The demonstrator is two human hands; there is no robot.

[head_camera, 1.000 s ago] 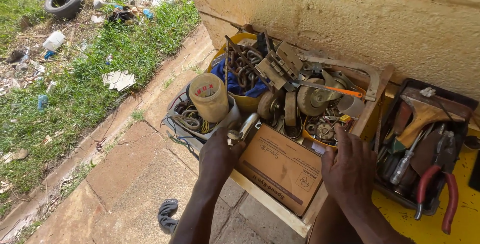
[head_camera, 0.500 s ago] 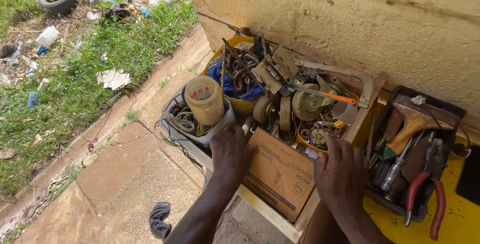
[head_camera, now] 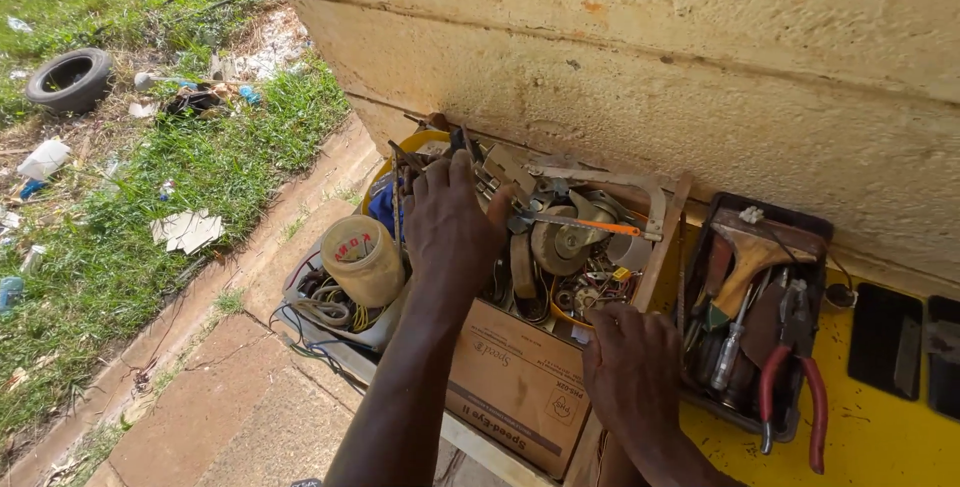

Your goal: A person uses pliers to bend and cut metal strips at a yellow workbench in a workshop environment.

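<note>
Right hand (head_camera: 632, 372) rests flat, fingers together, on the rim of the cardboard box (head_camera: 520, 387), clamping nothing. Left hand (head_camera: 452, 225) reaches beyond it into the scrap-metal pile (head_camera: 560, 247), fingers spread, nothing gripped yet. Plastic jar (head_camera: 362, 259) just left of that hand. Looks like the rummage step; next needs closing fingers on one part.

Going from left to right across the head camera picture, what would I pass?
Black rubber tyre on the grass → beige plastic jar → left hand over the scrap metal → right hand on the brown cardboard box → red-handled pliers → black flat pieces.
</note>
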